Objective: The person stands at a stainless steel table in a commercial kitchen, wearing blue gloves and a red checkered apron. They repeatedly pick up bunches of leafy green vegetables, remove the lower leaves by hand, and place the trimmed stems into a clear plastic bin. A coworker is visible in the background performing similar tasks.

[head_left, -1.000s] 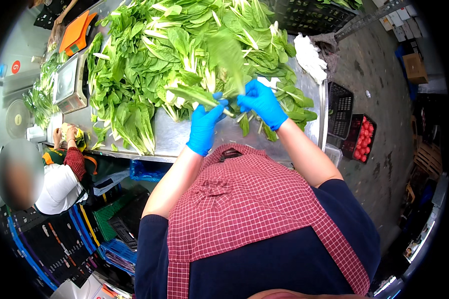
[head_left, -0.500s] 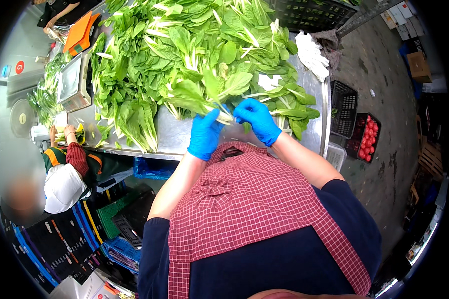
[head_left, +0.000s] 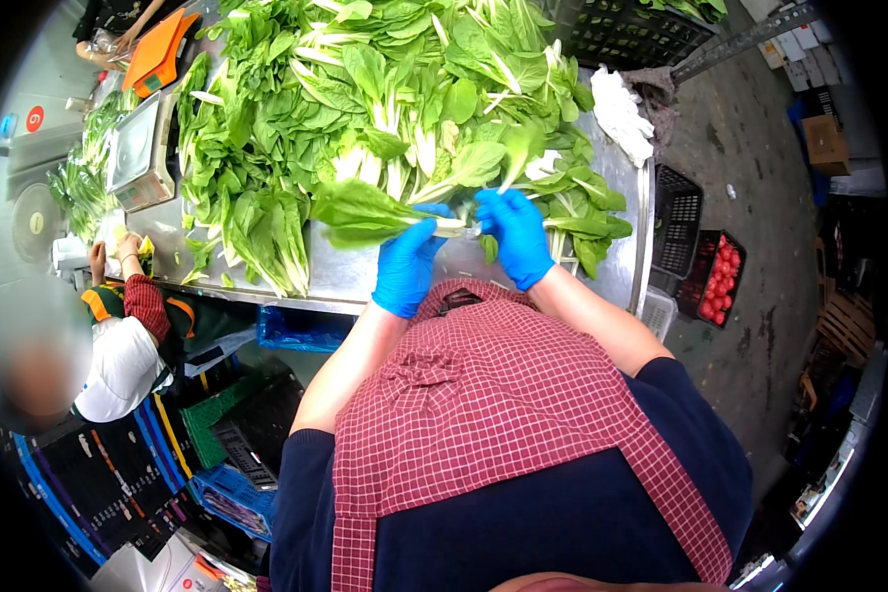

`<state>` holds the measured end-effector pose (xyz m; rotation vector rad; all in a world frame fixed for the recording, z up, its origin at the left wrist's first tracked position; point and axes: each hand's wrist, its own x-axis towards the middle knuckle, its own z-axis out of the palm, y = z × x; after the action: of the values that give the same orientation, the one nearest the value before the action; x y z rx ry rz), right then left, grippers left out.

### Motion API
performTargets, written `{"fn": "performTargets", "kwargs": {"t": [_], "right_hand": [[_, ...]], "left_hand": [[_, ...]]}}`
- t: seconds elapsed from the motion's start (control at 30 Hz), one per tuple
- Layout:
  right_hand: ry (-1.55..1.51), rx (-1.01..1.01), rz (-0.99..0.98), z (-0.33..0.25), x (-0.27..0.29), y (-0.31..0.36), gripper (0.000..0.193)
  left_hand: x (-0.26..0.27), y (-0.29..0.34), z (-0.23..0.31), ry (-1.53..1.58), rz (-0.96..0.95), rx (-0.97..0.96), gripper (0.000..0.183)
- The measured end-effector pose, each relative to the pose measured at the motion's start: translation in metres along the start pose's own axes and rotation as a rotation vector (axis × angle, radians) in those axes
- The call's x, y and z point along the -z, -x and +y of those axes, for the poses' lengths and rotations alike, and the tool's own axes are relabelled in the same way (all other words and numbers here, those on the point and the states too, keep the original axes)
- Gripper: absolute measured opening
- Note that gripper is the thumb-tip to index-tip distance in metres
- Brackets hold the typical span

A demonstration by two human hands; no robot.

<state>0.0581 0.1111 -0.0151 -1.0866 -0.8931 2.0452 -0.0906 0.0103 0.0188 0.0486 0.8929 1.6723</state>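
Left hand (head_left: 406,266): gloved in blue, fingers closed around the stalk end of a leafy head.
Leafy head (head_left: 363,214): in the left hand above the bench's near edge, lying almost level; leaves point left past the fingers, the pale stalk base points right, toward the other hand.
Right hand (head_left: 516,240): also blue-gloved, fingers curled, just right of the stalk base; a blurred leaf (head_left: 521,154) rises from the fingertips, and I cannot tell whether they grip it.
Pile (head_left: 365,89): loose greens heaped beyond both hands, covering most of the bench.
Bench (head_left: 337,274): shiny metal, bare along part of the near edge; a scale (head_left: 136,158) and an orange scale (head_left: 156,54) stand left of the pile, a white cloth (head_left: 622,116) lies at the right edge.
Co-worker (head_left: 118,370): at the bench on the left, in a white cap, both hands near something yellow.
Floor (head_left: 750,187): grey and stained, right of the bench, with a black crate (head_left: 678,222) beside a crate of red produce (head_left: 722,278).
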Motion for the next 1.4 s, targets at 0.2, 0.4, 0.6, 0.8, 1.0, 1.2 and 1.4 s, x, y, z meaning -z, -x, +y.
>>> {"fn": "performTargets", "kwargs": {"t": [0.2, 0.4, 0.6, 0.8, 1.0, 1.2, 1.4], "right_hand": [[0.174, -0.333, -0.071, -0.028, -0.002, -0.001, 0.03], [1.122, 0.345, -0.087, -0.022, -0.063, -0.046, 0.04], [1.37, 0.212, -0.06, -0.026, -0.063, -0.087, 0.047], [0.639, -0.074, -0.198, -0.05, -0.028, -0.074, 0.026], [0.177, -0.093, -0.274, -0.065, 0.006, -0.03, 0.031], [0.112, 0.031, -0.19, -0.052, 0.016, -0.013, 0.029], [0.238, 0.173, -0.205, -0.034, -0.004, 0.002, 0.034]], "left_hand": [[0.022, -0.008, 0.008, 0.14, 0.027, -0.064, 0.027], [0.018, -0.004, 0.01, 0.09, 0.017, -0.089, 0.025], [0.007, 0.006, 0.013, -0.027, 0.048, -0.072, 0.029], [0.009, 0.004, 0.01, -0.079, 0.086, -0.121, 0.03], [-0.005, 0.004, 0.008, -0.128, 0.11, -0.168, 0.029], [-0.014, 0.007, 0.005, -0.224, 0.07, -0.154, 0.028], [-0.025, 0.007, 0.003, -0.301, 0.069, -0.164, 0.028]]}}
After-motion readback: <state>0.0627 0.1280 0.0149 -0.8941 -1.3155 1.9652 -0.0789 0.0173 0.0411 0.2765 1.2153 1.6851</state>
